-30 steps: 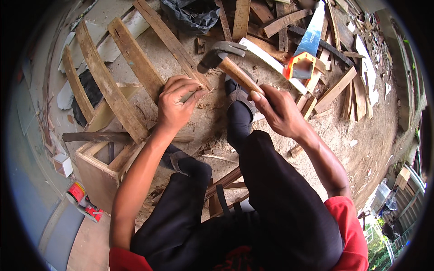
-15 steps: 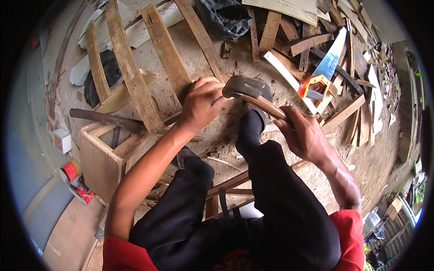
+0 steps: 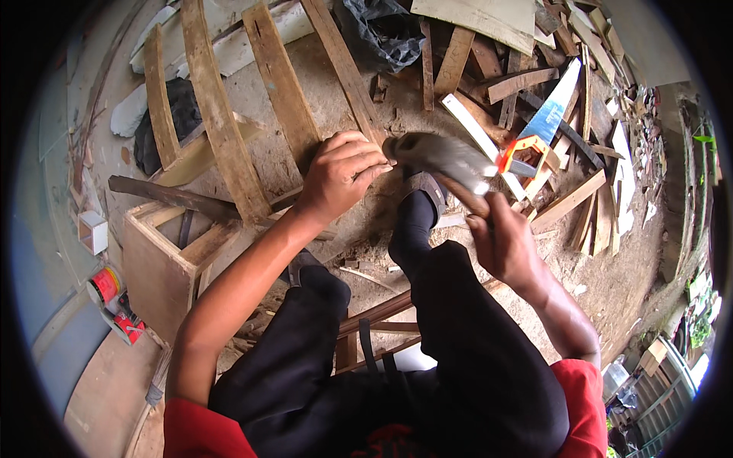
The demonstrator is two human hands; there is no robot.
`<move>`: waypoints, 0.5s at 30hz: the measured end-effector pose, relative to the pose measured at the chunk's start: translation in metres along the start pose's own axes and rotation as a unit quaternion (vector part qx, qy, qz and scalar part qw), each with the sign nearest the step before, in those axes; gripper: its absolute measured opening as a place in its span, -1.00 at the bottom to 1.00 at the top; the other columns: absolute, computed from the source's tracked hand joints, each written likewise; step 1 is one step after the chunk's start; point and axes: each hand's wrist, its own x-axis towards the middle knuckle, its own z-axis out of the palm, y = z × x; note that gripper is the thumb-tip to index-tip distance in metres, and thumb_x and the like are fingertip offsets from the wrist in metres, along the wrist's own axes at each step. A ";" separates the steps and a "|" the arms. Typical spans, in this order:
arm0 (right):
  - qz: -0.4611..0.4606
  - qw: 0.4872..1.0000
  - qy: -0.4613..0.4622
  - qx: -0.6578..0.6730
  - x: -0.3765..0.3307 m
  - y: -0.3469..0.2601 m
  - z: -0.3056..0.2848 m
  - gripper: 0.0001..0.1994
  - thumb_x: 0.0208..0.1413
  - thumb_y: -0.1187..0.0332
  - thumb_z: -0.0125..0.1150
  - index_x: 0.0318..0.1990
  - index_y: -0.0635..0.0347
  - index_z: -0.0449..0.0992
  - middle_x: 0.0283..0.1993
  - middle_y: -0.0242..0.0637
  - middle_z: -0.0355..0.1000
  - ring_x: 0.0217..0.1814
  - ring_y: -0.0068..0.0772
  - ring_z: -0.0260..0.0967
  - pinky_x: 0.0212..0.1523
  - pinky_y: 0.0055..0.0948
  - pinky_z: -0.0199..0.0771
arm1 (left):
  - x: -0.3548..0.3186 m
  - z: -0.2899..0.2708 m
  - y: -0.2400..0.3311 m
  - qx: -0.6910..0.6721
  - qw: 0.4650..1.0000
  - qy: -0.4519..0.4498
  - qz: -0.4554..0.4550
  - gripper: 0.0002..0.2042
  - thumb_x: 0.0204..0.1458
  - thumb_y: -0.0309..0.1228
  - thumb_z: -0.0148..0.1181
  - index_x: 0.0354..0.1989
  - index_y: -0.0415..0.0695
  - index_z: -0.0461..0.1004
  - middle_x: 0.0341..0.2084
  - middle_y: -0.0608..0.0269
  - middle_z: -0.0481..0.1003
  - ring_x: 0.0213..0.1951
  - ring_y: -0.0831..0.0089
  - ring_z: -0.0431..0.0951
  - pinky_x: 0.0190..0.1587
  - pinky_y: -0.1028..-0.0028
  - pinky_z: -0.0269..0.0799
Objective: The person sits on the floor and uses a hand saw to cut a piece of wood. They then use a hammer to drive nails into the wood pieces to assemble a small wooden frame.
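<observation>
My right hand [image 3: 507,243] is wrapped round the wooden handle of a claw hammer [image 3: 447,162]. The dark metal head, slightly smeared by motion, has its near end close to the fingertips of my left hand [image 3: 341,175]. Those fingers are closed in a pinch at the end of a wooden slat [image 3: 347,72]. Whatever is between them is too small and covered to make out. Another slat [image 3: 282,84] runs to the back of the same hand, where its end is partly hidden.
Further slats [image 3: 217,114] and a box-like wooden frame [image 3: 159,256] are on the left. A handsaw [image 3: 551,114] with an orange handle lies on scrap wood [image 3: 569,200] at the right. A black plastic bag [image 3: 382,34] sits at the back. My feet rest on the dirt floor [image 3: 366,244].
The hammer head has turned and shifted right, its handle now angled more toward me. My right hand has moved slightly down. My left hand keeps its pinch at the slats.
</observation>
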 end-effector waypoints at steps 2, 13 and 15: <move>0.057 0.995 -0.085 -0.018 0.004 0.009 0.001 -0.71 0.23 0.37 0.17 0.01 0.29 0.29 -0.48 0.02 0.45 -0.46 0.18 0.49 -0.48 -0.05 0.45 | 0.000 -0.001 0.000 -0.022 1.000 0.002 -0.003 -0.81 -0.17 -0.54 0.43 -0.33 -0.17 0.61 -0.38 0.25 0.58 -0.17 0.21 0.55 -0.09 0.30 0.47; 0.043 0.997 -0.066 0.003 0.000 0.014 0.012 -0.74 0.23 0.40 0.14 -0.03 0.27 0.25 -0.60 0.02 0.39 -0.55 0.20 0.44 -0.57 -0.01 0.35 | 0.002 -0.003 0.003 -0.036 0.999 -0.001 -0.023 -0.88 -0.12 -0.51 0.39 -0.38 -0.15 0.61 -0.36 0.30 0.60 -0.15 0.24 0.54 -0.05 0.33 0.46; 0.025 0.999 -0.017 0.013 -0.005 0.012 0.011 -0.73 0.24 0.40 0.14 -0.02 0.29 0.25 -0.59 0.04 0.39 -0.54 0.22 0.44 -0.57 0.00 0.35 | 0.002 -0.004 0.001 -0.011 1.000 -0.002 -0.006 -0.86 -0.14 -0.52 0.41 -0.37 -0.15 0.61 -0.35 0.30 0.59 -0.14 0.24 0.54 -0.06 0.33 0.47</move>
